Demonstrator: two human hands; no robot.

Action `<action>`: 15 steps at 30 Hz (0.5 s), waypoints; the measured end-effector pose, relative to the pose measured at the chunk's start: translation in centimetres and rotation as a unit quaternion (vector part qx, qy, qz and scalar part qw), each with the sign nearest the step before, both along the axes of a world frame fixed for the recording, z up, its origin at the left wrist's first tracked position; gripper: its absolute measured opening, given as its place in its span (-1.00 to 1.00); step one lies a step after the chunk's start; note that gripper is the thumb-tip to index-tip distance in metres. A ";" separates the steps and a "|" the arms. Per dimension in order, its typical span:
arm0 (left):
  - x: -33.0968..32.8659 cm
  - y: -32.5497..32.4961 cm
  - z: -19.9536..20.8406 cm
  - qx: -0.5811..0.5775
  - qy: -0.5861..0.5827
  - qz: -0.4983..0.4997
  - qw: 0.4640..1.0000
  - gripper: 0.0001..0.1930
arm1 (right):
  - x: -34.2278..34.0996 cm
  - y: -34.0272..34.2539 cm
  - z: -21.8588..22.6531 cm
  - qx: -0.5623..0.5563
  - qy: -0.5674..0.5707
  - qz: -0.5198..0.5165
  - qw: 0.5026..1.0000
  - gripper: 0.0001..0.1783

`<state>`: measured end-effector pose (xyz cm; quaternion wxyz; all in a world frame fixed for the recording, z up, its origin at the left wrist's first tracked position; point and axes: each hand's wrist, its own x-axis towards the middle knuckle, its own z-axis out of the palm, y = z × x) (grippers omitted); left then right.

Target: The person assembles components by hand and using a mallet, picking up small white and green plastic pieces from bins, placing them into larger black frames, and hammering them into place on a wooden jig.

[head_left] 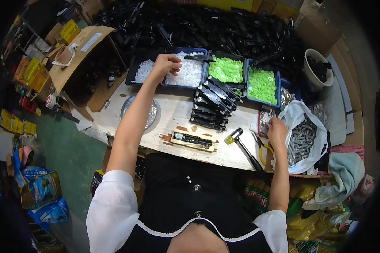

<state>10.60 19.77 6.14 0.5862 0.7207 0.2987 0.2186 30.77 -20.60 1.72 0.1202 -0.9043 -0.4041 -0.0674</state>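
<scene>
My left hand is over the blue bin of small white plastic parts, its fingers drawn together in a pinch; whatever lies between them is too small to make out. At the right, my right hand has its fingers curled beside a small clear bag of parts; its fingertips are partly hidden. Between my arms a black mechanism lies in a wooden holder. Several similar black assemblies are stacked behind it.
A mallet and yellow-handled pliers lie near the front edge. A white plastic bag of grey parts stands right. Bins of green parts are behind; a round metal dish is left. Black parts pile up at the back.
</scene>
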 end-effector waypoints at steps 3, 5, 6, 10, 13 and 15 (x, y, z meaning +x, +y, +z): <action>-2.2 -1.3 1.3 -0.091 -0.070 0.024 0.993 -0.78 | -0.3 -0.2 0.3 0.040 -0.014 0.010 0.999 -0.93; -3.6 -2.8 1.4 -0.212 -0.154 0.016 0.965 -0.79 | -0.1 -0.6 0.6 0.157 0.067 -0.005 0.985 -0.93; -4.1 -3.7 1.1 -0.242 -0.189 -0.013 0.952 -0.79 | -0.4 -0.7 0.9 0.204 0.105 -0.012 0.973 -0.92; -7.6 -10.1 0.5 -0.337 -0.268 -0.025 0.902 -0.79 | -6.4 2.8 4.9 0.397 0.313 0.030 0.862 -0.90; -9.5 -14.7 -1.4 -0.426 -0.279 -0.038 0.860 -0.80 | -11.7 6.9 6.4 0.400 0.339 0.184 0.832 -0.88; -10.7 -16.5 -2.1 -0.471 -0.285 -0.047 0.833 -0.79 | -14.5 9.8 6.9 0.363 0.326 0.284 0.825 -0.92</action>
